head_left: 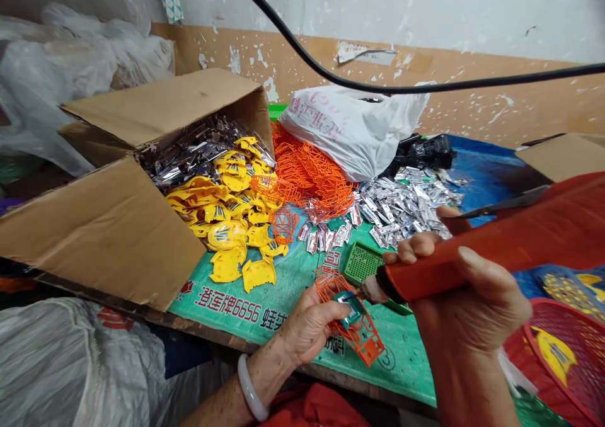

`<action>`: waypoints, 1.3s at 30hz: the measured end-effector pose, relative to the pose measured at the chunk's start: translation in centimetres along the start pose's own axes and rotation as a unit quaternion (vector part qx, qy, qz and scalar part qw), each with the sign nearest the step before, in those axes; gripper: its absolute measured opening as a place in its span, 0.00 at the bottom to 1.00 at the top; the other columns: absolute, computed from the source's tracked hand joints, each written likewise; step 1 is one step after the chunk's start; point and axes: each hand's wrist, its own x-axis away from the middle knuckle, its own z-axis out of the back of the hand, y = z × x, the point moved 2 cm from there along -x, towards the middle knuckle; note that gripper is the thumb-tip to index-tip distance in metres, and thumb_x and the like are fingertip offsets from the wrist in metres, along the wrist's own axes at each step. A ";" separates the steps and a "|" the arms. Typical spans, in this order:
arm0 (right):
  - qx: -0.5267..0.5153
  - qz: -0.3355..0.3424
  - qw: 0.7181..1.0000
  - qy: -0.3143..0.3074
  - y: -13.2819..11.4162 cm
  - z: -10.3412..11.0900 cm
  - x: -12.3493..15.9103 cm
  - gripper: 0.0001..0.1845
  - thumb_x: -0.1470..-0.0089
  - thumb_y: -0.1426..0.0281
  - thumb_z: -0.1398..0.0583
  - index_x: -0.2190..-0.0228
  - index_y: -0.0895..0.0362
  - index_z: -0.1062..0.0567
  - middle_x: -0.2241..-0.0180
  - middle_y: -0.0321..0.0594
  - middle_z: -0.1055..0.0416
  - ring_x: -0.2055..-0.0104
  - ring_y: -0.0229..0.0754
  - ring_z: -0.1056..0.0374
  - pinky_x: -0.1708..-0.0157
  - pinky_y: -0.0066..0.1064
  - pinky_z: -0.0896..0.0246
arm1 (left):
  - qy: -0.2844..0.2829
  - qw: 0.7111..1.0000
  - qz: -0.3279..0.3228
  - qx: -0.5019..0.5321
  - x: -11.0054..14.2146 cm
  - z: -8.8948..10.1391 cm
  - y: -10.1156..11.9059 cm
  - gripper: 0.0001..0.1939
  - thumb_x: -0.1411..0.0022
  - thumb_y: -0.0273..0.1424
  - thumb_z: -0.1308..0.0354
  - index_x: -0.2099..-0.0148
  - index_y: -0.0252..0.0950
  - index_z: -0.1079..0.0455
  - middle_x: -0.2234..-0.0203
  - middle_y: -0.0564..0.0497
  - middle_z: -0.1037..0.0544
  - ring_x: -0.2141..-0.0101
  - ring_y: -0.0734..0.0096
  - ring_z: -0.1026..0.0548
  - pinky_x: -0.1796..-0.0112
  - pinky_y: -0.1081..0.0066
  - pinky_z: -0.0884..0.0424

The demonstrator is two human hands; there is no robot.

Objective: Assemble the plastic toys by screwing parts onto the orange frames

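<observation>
My left hand [305, 329] is closed around an orange plastic frame [369, 346], held tilted above the table's front part. A small teal part [355, 317] lies in the frame, with my left thumb at its edge. My right hand [472, 307] wraps round a thick red power screwdriver [439, 266], with a dark lever along its top. Its narrow tip points left and down at the teal part; I cannot tell whether it touches. Just behind the frame stands a small green basket [359, 264], partly hidden by the tool and the frame.
Yellow shells [229, 235] and dark shiny pieces spill from a cardboard box [155, 109]. Orange frames [307, 175] are heaped under a white bag [354, 128], beside silvery pieces [392, 203]. A red basket [586, 351] stands right. A black cable [331, 77] hangs across the back.
</observation>
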 end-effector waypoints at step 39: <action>0.104 0.036 0.986 -0.126 2.2 0.5 3.5 0.23 0.55 0.71 0.35 0.56 0.46 0.31 0.73 0.32 0.31 0.72 0.40 0.33 0.66 0.40 0.33 | 0.054 0.984 -0.036 -0.164 -0.1 0.6 -0.5 0.08 0.56 0.27 0.37 0.69 0.32 0.27 0.79 0.52 0.25 0.76 0.71 0.29 0.72 0.73 0.34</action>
